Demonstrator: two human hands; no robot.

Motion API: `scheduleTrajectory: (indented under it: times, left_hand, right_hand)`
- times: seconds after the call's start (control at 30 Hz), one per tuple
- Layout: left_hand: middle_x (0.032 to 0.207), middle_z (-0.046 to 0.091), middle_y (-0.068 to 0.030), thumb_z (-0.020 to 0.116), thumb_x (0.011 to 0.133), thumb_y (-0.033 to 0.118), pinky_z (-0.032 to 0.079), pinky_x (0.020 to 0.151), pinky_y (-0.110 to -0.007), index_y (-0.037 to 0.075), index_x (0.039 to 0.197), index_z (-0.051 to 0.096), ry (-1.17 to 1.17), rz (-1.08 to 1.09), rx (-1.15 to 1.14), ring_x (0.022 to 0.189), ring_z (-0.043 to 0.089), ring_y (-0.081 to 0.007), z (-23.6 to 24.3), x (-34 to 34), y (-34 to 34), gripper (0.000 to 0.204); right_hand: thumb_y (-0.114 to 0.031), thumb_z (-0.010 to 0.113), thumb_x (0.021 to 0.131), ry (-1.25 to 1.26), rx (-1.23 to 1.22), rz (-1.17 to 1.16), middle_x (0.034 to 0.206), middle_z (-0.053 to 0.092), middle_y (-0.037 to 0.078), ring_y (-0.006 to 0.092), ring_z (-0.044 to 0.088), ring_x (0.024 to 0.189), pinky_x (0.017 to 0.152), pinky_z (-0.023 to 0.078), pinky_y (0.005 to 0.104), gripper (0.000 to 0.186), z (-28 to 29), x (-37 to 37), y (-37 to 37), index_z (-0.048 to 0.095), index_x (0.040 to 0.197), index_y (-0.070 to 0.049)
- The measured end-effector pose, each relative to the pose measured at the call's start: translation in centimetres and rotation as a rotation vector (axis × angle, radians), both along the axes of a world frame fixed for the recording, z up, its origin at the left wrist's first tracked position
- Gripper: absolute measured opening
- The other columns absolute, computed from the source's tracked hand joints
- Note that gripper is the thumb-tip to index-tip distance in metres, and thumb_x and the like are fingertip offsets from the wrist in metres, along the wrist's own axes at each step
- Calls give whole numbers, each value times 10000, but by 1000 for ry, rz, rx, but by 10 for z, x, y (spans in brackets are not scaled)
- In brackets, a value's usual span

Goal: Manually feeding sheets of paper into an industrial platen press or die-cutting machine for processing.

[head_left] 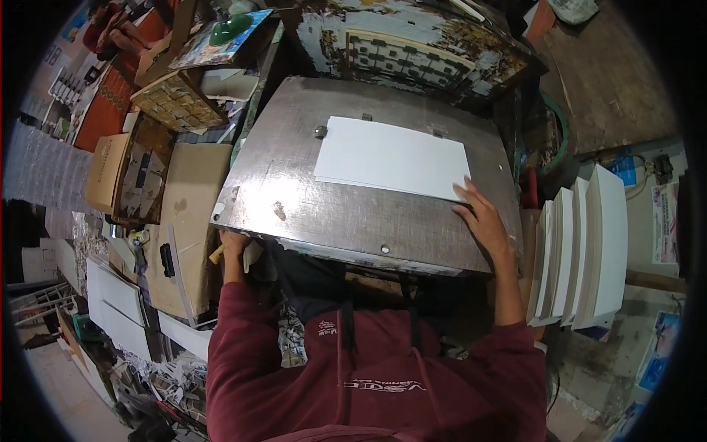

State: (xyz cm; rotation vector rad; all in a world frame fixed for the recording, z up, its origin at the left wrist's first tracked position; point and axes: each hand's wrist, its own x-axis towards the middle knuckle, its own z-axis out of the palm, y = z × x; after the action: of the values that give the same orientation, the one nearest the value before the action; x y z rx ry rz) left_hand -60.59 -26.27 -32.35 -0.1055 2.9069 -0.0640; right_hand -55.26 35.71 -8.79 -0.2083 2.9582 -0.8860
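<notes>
Bench: the metal-topped bench (294,199) stands in front of the person, its grey surface scuffed and shiny toward the near left.
White sheets: the white sheets (394,158) lie flat on the bench, right of its middle and toward its far side; a second edge shows under the top sheet at the near left.
Right hand: the right hand (480,219) is over the bench's right part, fingers apart and reaching forward, fingertips at the sheets' near right corner, gripping nothing.
Left hand: the left hand (234,241) is at the bench's near left corner, partly below its edge; a yellowish handle-like piece (216,255) shows beside it, though the view is too poor to tell whether the fingers are closed on it.
Round metal knob: the round metal knob (320,132) sits on the bench just beside the sheets' far left corner.
Studded panel: the studded panel (409,59) stands beyond the bench's far edge, on a frame with peeling scraps.
Stacked boards: the stacked white boards (605,243) stand fanned to the right of the bench.
Cardboard: the brown cardboard (188,169) lies left of the bench, with the open carton (109,173) farther left.
Paper scraps: the paper scraps (184,383) are heaped to the bench's near left, below its top.
</notes>
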Motion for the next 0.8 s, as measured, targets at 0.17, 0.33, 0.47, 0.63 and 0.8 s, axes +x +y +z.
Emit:
scheduleTrajectory:
  times: [0.17,0.33,0.47,0.63,0.8]
  left_hand:
    - [1294,552,-134,503,879,509,440,930,-489,163,1340,487,-275,279,23,1192,521,-333,109,24,25,577]
    - [1032,671,-175,522,943,377,514,770,-384,50,1113,624,293,570,376,920,664,-300,255,68,101,382]
    - [1072,662,-158,608,912,184,498,813,-333,14,1108,633,571,177,987,962,648,-257,273,42,188,261]
    - [921,678,-194,602,885,428,511,742,-398,-4,973,673,263,-103,506,864,657,-346,275,-20,263,447]
    - [769,675,-220,549,816,668,517,668,-421,-26,962,675,-237,-68,305,717,675,-329,291,-53,276,720]
  right_hand:
    - [-582,507,862,-166,309,39,1479,359,142,364,328,1361,1127,83,601,720,30,37,-25,359,1449,-193]
    - [-218,690,819,53,404,62,1353,511,102,293,501,1203,1061,319,512,544,38,106,-59,523,1335,-174]
    - [-60,650,794,239,398,49,1115,657,64,232,584,1066,995,403,437,380,30,120,-46,648,1170,-112]
    - [39,613,752,280,143,63,945,696,68,234,655,905,767,557,332,259,51,135,-20,708,975,-53]
    - [84,531,764,355,-220,-128,924,688,130,305,673,942,861,545,374,228,56,162,-5,686,902,-10]
